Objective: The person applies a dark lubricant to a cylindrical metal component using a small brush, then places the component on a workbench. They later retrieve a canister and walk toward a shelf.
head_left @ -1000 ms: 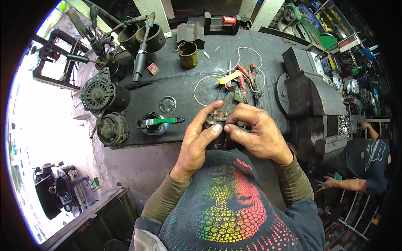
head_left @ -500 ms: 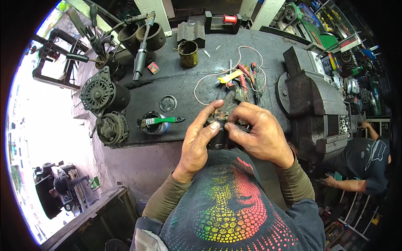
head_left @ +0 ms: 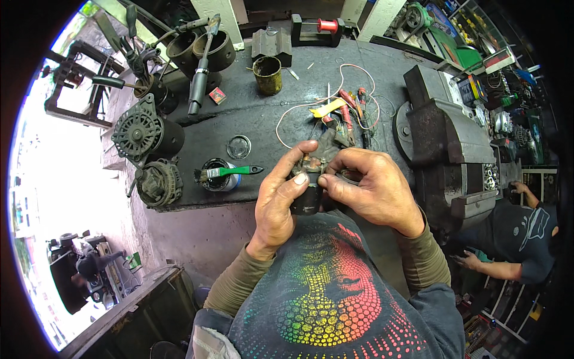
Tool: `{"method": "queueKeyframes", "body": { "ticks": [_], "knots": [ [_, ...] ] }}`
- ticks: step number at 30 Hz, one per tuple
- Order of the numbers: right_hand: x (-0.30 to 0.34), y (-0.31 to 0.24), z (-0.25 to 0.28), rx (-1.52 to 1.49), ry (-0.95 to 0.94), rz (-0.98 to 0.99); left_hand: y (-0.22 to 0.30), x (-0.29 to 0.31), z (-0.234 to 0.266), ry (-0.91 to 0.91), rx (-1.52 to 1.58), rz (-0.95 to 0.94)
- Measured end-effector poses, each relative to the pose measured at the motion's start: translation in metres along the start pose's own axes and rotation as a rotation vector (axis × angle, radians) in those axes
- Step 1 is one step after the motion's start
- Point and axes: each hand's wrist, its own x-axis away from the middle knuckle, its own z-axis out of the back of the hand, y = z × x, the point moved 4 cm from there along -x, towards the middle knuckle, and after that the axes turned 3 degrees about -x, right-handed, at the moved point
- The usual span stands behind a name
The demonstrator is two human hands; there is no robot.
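A black cylindrical part (head_left: 305, 202), like a starter solenoid with copper-coloured terminals on top, is held in front of my shirt at the bench's near edge. My left hand (head_left: 276, 206) is closed round its left side, thumb on the front and index finger reaching over the top. Pinched at the part's upper right edge is my right hand (head_left: 379, 188), thumb against bent fingers; anything small between them is hidden. Just beyond my fingers lies a dark rag-like piece (head_left: 330, 143), partly covered by them. Red-handled pliers (head_left: 346, 116) and a thin looped wire (head_left: 287, 113) lie behind it.
A large bench vise (head_left: 445, 137) stands on the right. To the left are a green-handled brush (head_left: 239, 172) across an open can (head_left: 220, 182), a round lid (head_left: 238, 146) and an alternator (head_left: 140, 133). A rusty tin (head_left: 267, 78) stands farther back. Another person (head_left: 508, 233) works at far right.
The part has shifted slightly left and tipped a little, showing more of its copper-coloured top. My hands keep nearly the same grip, with the right fingers moved a little.
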Motion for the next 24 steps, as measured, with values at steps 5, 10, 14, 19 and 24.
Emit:
{"method": "queueKeyframes", "body": {
  "ticks": [5,10,14,19,24],
  "knots": [
    [0.001,0.001,0.003,0.042,-0.013,-0.004,0.003,0.001,-0.002,0.014,0.040,0.041],
    [0.003,0.007,0.004,0.020,-0.014,-0.017,0.005,-0.002,-0.004,0.055,-0.011,0.010],
    [0.002,0.017,-0.004,-0.170,0.026,-0.004,0.005,-0.004,-0.003,0.054,0.044,0.031],
    [0.004,0.027,-0.009,-0.357,0.020,0.001,0.008,-0.003,-0.001,-0.014,0.015,0.111],
    [0.006,0.029,-0.004,-0.278,-0.024,-0.020,0.006,0.000,-0.003,-0.017,0.112,0.119]
  ]
}}
